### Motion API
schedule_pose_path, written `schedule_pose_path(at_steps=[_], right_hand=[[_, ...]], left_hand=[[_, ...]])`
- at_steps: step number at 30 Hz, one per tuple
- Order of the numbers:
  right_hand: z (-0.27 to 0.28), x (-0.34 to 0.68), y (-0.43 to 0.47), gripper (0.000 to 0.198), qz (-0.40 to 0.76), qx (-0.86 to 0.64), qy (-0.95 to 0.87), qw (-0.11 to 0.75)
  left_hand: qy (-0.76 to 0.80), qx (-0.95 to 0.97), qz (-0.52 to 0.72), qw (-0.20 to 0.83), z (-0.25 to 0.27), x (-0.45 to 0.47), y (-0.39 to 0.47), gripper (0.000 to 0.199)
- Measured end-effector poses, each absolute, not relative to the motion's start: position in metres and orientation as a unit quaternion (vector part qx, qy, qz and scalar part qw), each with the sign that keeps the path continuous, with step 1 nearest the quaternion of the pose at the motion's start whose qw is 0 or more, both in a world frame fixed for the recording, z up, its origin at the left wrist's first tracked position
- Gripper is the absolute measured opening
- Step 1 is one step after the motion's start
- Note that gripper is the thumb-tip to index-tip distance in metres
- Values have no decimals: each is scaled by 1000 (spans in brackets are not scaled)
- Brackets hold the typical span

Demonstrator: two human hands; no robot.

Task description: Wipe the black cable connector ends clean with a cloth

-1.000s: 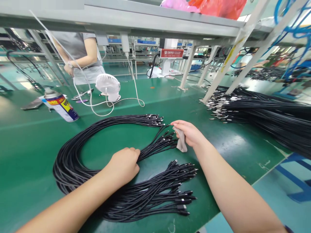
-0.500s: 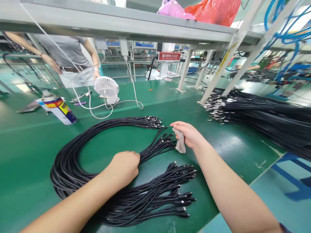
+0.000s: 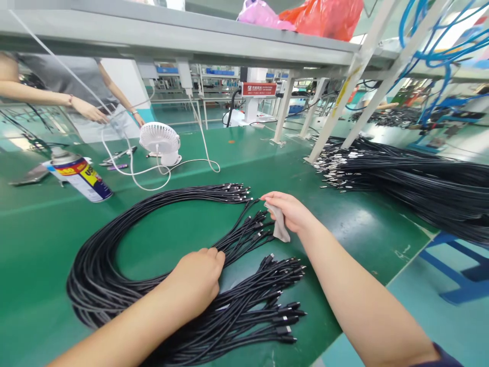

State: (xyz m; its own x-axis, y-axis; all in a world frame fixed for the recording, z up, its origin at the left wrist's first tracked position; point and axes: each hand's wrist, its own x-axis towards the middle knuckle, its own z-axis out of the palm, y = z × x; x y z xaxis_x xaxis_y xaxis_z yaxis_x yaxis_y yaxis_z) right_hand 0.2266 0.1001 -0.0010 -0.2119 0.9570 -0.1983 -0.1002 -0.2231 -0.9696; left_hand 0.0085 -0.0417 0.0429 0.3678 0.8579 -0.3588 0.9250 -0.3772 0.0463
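Black cables [image 3: 105, 247] with metal-tipped plugs curve in a U across the green table. My left hand [image 3: 202, 272] is closed around a smaller bunch of them [image 3: 244, 234], whose plugs fan out to the right; its palm side is hidden. My right hand [image 3: 288, 211] holds a crumpled pale grey cloth [image 3: 280, 227], which hangs below its fingers. The thumb and index fingertips of that hand meet the tip of one cable [image 3: 251, 202] that sticks up from the bunch. More cable ends [image 3: 267, 300] lie nearer to me, below my left hand.
A spray can [image 3: 82, 176] and a small white fan [image 3: 160, 141] with a looping cord stand at the back left. Metal shelf posts [image 3: 332, 109] rise behind, next to a large cable pile [image 3: 401, 176]. Across the table stands a person [image 3: 87, 109]. A blue stool [image 3: 458, 270] is lower right.
My right fingertips have come to the single cable's tip, with the cloth still held. The left hand has shifted slightly on the bunch. The person opposite has moved an arm, and my view has shifted.
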Motion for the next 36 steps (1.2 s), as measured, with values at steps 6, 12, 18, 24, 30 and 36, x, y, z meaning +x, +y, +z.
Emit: schedule_pose_path(at_steps=[6,12,18,24,30,36], right_hand=[[-1,226,101,27,632,-463,-455,424],[2,224,100,26,638,-455,-454,423],[3,222,99,27,643,-450,-454,422],[4,221,97,29,649,-440,-453,425],[9,225,98,28,643,-437,-448,441],[13,232,100,28,637,-425,-416,490]], left_hand=[[547,813,-117,163,43,5,-37,29],[562,805,-100,164,41,7,-36,30],[535,825,-112,142,37,5,-36,34],[538,824,-86,157,37,3,-37,35],[566,804,-33,178,35,2,-37,24],[580,796,9,175,26,3,-35,16]])
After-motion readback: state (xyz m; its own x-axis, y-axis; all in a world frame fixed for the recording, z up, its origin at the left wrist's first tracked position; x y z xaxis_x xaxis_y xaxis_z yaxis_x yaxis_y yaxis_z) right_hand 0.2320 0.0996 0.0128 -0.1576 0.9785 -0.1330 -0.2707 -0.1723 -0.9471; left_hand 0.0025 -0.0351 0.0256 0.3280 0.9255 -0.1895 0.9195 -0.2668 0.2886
